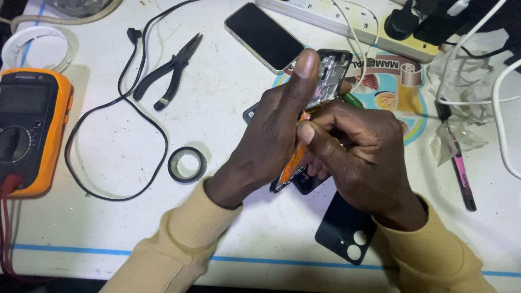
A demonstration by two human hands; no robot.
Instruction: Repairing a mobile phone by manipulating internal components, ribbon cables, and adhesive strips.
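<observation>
My left hand grips an opened phone body tilted up off the white table, thumb raised along its edge. An orange strip runs down the phone's inside. My right hand is closed against the phone's middle, fingers curled, with the green and brown tip of a small tool showing above its knuckles. Most of the phone is hidden behind both hands. A black back cover with two round holes lies flat below my right wrist.
An orange multimeter sits at the left edge. Black pliers, a looping black cable, a tape roll, another phone, a white power strip, a pink-handled tool and a plastic bag surround the hands.
</observation>
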